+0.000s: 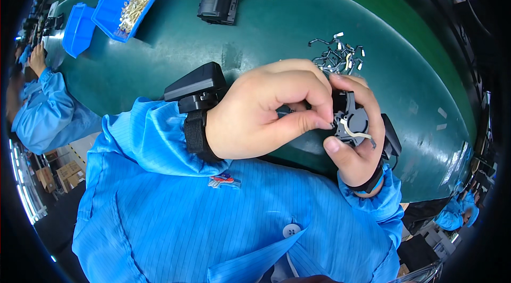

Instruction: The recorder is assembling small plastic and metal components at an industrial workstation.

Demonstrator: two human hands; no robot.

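My right hand (367, 107) is wrapped round a black plastic part (357, 120) with a rounded disc and an upright arm. A cream-coloured strip (355, 133), like a short flat cable, curves across its face. From the left, my left hand (282, 105) reaches in, thumb and forefinger pinched at the part's left edge. Whatever lies between those fingertips is too small and covered to make out. Just beyond my hands lies a loose pile of small black cables with white connectors (340, 55).
A blue bin (109, 6) holding many small cream pieces stands at the far left, beside a smaller blue bin (80, 30). A black housing (219, 0) with a thin wire rests at the back of the green table (175, 33). Another person's blue sleeve (53, 107) is at the left edge.
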